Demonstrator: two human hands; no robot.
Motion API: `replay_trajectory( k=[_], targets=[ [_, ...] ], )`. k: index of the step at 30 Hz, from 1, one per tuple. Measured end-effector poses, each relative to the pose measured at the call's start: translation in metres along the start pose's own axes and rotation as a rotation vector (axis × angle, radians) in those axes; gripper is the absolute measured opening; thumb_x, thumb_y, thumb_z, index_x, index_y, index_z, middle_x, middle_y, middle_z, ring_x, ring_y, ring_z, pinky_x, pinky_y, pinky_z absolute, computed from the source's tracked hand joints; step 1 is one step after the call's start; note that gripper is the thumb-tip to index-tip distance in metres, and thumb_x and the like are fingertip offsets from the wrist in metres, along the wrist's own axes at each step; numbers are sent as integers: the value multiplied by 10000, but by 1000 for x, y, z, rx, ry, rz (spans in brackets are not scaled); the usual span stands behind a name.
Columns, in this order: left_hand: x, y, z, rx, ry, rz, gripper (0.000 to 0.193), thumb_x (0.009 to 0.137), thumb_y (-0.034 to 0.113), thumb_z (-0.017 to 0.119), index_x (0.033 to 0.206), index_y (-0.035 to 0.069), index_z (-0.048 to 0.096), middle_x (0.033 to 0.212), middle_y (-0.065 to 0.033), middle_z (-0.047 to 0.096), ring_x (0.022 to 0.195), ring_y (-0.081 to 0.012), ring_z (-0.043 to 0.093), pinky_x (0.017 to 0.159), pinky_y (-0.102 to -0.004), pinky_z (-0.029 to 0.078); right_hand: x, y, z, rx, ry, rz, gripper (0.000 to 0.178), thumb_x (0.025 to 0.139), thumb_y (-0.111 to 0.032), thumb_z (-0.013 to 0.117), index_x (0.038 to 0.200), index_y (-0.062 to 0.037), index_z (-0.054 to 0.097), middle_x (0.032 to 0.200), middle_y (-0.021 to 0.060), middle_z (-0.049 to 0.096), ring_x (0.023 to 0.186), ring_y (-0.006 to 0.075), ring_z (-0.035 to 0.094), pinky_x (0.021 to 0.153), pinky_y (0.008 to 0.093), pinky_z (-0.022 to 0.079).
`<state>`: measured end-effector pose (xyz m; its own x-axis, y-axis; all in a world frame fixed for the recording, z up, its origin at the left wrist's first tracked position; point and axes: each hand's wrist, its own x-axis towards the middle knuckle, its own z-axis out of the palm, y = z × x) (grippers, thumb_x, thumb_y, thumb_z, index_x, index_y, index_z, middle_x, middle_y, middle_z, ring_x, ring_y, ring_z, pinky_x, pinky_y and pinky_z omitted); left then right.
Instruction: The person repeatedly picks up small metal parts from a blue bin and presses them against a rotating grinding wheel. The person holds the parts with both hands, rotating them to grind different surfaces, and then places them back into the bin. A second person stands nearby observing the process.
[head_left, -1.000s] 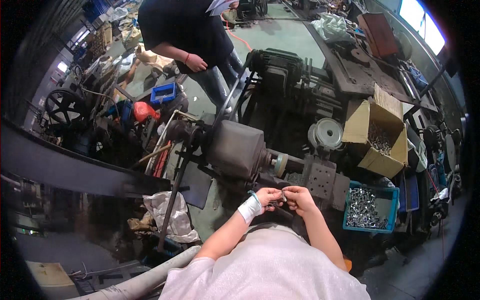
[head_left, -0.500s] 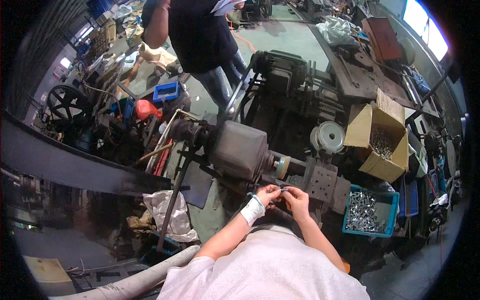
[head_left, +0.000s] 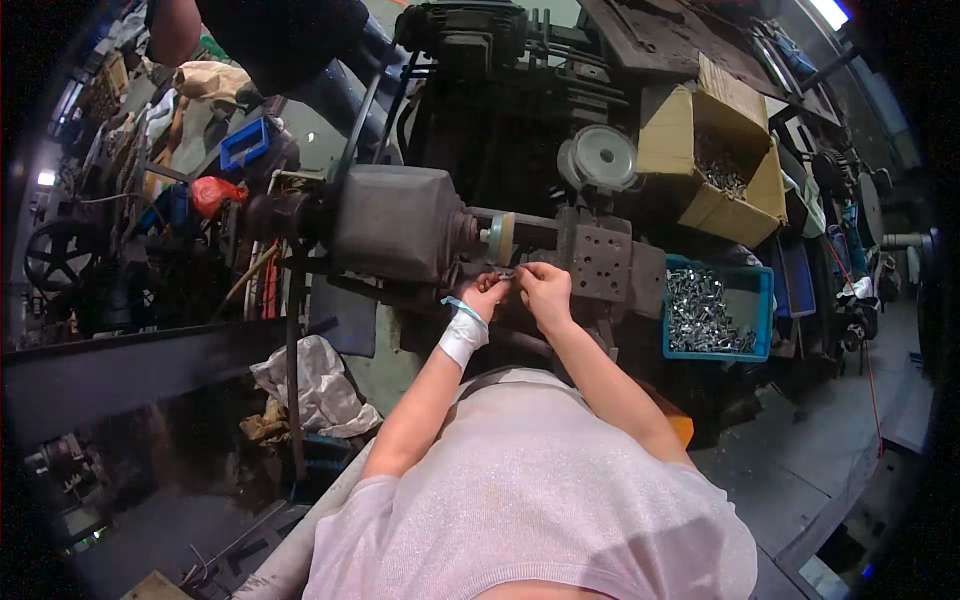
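Observation:
My left hand, with a white wrap and a light blue band at the wrist, is closed in a pinch. Between its fingertips and those of my right hand sits a small silvery metal piece, too small to make out in detail. The right hand's fingers are also closed at this piece. Just beyond both hands, a pale wheel with a tan rim is mounted on the shaft of a dark machine housing. To the right of my hands lies a metal block with several holes.
A teal crate of shiny metal parts stands at the right. Beyond it is an open cardboard box with more small parts. A round metal disc is near the box. At the far left stands another person; a white sack lies left of me.
My view has shifted, so the machine, crate and hands appear higher and further left in the picture. Both hands stay together at the small metal piece in front of the wheel.

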<state>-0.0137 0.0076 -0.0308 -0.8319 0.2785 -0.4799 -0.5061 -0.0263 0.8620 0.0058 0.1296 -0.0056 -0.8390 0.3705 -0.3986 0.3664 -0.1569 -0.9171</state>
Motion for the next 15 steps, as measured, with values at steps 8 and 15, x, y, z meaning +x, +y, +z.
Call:
replay_trajectory(
  k=[8, 15],
  targets=[
    [17, -1, 3, -3, 73, -81, 137, 772, 214, 584, 791, 79, 594, 617, -6, 532, 446, -106, 452, 374, -254, 344, 23, 4, 5, -332, 70, -148, 142, 718, -90, 588, 803, 16, 627, 671, 178, 600, 582, 210, 580, 566, 315, 434],
    [21, -10, 2, -81, 63, -62, 140, 770, 207, 586, 776, 68, 587, 603, -9, 527, 453, -105, 462, 360, -248, 331, 22, 1, 9, -338, 97, -234, 122, 732, -76, 588, 798, 15, 635, 584, 41, 585, 460, 71, 479, 428, 227, 387]
  ],
)
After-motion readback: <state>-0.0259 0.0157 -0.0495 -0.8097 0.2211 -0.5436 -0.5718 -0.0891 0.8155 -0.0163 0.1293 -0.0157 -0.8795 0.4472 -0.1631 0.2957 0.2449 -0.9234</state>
